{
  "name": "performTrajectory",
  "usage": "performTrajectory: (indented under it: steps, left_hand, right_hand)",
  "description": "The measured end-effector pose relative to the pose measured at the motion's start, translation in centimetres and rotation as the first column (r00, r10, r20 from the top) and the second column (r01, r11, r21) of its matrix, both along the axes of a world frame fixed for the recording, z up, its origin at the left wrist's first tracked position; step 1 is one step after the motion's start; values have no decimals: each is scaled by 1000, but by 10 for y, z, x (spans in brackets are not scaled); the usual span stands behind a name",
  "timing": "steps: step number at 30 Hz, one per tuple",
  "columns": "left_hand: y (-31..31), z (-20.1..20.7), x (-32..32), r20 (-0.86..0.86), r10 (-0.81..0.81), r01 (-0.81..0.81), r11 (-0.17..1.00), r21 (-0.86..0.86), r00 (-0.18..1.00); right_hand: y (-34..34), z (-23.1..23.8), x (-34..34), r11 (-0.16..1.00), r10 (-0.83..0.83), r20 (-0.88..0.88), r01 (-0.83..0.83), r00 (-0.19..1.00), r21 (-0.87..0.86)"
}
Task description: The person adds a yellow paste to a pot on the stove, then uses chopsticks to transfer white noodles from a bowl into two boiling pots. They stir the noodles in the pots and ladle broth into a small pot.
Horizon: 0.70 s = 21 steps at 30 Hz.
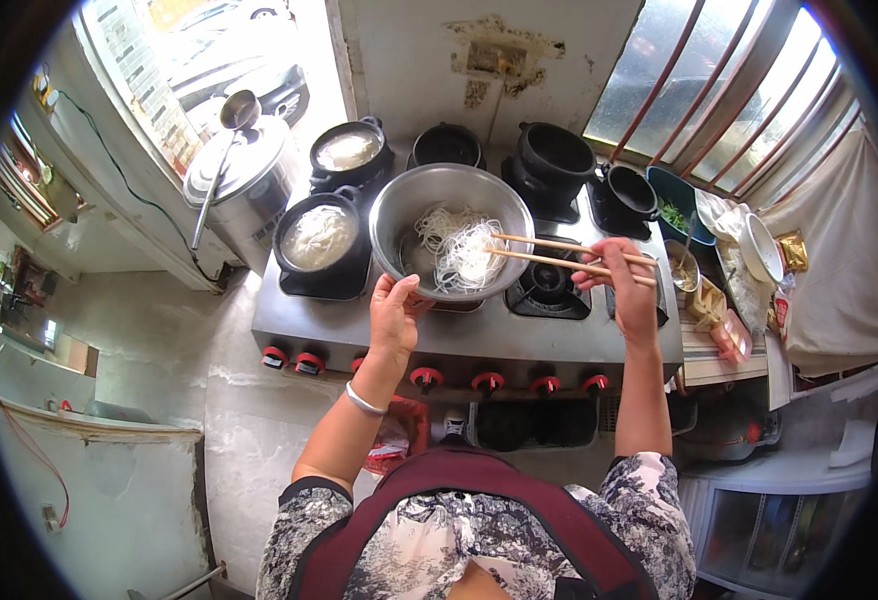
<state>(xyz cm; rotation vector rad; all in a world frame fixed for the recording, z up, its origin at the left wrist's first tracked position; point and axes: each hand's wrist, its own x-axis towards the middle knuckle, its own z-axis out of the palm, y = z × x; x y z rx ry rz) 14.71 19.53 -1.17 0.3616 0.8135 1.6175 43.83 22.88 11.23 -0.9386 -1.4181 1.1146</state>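
Note:
A large metal bowl [389, 215] is tilted a little toward me over the stove, with white noodles [464, 250] inside it. My left hand [396, 305] pinches the bowl's near rim, thumb and fingers closed on it. In my right hand [621, 275] is a pair of long wooden chopsticks [559, 252], whose tips reach into the noodles. To the left of the bowl stand two black clay pots, a nearer one [321, 238] holding white noodles and a farther one [349, 150] with pale contents.
The steel stove [379, 338] has red knobs along its front. More black pots [555, 160] stand on the back burners. At left, a ladle [229, 140] lies on a lidded steel stockpot [259, 160]. On the right are a green tub [681, 205], a white bowl [761, 248] and packets.

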Motion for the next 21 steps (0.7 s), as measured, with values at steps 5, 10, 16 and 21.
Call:
performTrajectory:
  steps: [5,10,16,21]
  left_hand:
    - [17,-1,10,8,16,-16,1000,18,1000]
    - [10,12,5,-146,-117,101,988,-114,982]
    - [-23,52,0,-533,325,-222,943,250,781]
    - [51,84,1,-892,248,171,928,331,379]
  right_hand:
    - [57,-44,-25,996,73,-31,-74,997,-57]
    - [67,-80,-15,984,-132,-387,71,912,-166]
    - [52,-94,-1,927,-316,-668,69,674,-369]
    - [40,-62,-17,968,-234,-691,99,683,-231]
